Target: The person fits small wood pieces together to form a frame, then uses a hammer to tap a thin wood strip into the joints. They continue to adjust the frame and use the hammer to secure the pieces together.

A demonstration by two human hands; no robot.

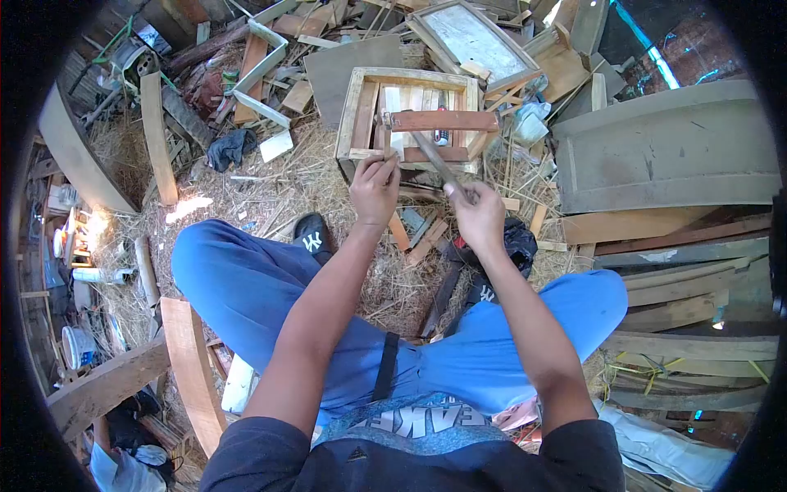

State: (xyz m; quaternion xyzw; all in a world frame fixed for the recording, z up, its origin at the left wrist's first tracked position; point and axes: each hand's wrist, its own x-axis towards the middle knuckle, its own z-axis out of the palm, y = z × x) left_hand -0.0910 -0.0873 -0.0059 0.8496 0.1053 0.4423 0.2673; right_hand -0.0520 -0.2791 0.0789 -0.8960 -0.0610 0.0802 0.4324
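My left hand (375, 190) is closed at the near edge of a wooden frame (357, 111), pinching a thin upright strip of wood (388, 146). In my right hand (479, 215) is a long grey-brown stick-like tool (436, 158), slanting up and left over the frame. I cannot tell what kind of tool it is. A reddish wooden bar (447, 121) crosses above the frame, and the tool's far end reaches its lower side. Beside the strip lies a pale flat slat (393, 100). A dark object with a red part (441, 123) shows behind the bar.
Straw and wood scraps cover the ground around my sandals (312, 235). A framed panel (471, 43) lies behind the frame. Boards (672, 148) are stacked at right, curved planks (158, 139) stand at left. Another person's arm (101, 430) shows at lower left.
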